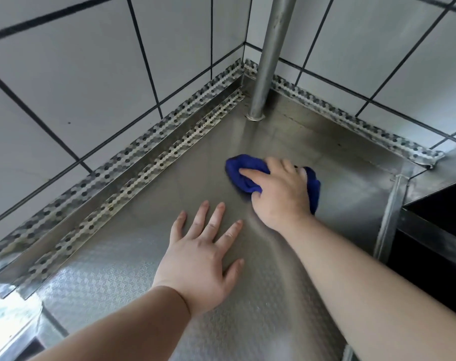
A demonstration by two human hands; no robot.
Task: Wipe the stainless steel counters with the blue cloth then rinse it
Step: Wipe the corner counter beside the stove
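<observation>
The blue cloth [243, 175] lies bunched on the stainless steel counter [148, 204], near the tiled corner. My right hand [279, 194] grips it from above, thumb on the near side and fingers curled over the top; blue fabric also shows on the hand's right side. My left hand [203, 256] rests flat on the counter with fingers spread, a little nearer to me and to the left of the cloth, not touching it.
A steel post [269, 58] rises from the counter in the far corner. White tiled walls [91, 74] with patterned metal trim [122, 162] bound the counter on the left and back. A dark opening [440, 230] drops off at the right edge.
</observation>
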